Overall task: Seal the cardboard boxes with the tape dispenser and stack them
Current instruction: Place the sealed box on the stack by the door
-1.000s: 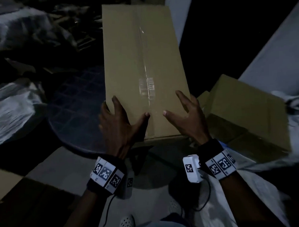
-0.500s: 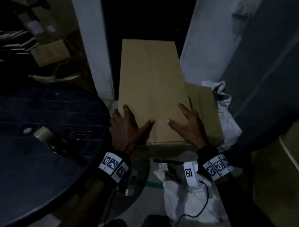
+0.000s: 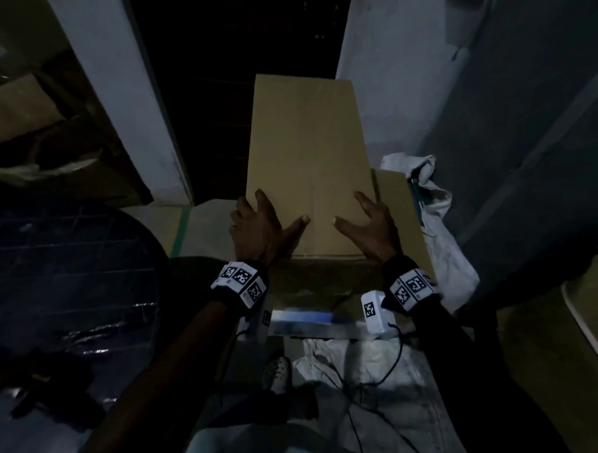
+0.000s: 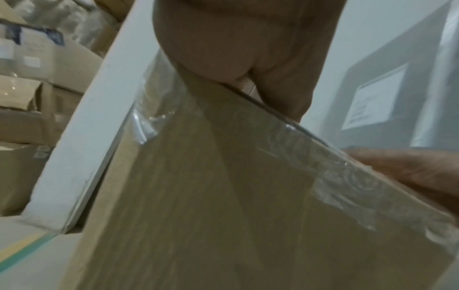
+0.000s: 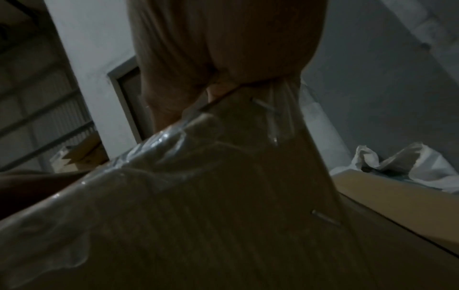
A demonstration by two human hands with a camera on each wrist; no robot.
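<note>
Dimly lit, the head view shows a long cardboard box (image 3: 308, 164) at the centre of the frame, held at its near end by two hands. The left hand (image 3: 260, 228) lies on the box's near left corner, fingers spread and nearly straight, thumb pointing inward across the top. The right hand (image 3: 373, 226) mirrors it on the near right corner, fingers also spread flat, thumb inward. Neither hand curls round anything; both press on the cardboard. The wrist views show clear tape (image 4: 347, 172) wrinkled along the box's near edge.

Just right of and below the held box sits a second box (image 3: 397, 201), partly covered by it, with white cloth (image 3: 438, 240) bunched beside it toward the right of the frame. At lower left is a dark round table (image 3: 70, 270). No tape dispenser can be made out.

What could go wrong: with flat palms and no curled grip, the box could slide or tip off the lower one if it lands off-centre. The soft cloth may leave the stack unsteady. The crumpled tape might lift.

Both boxes are closed, so their contents cannot be seen.
</note>
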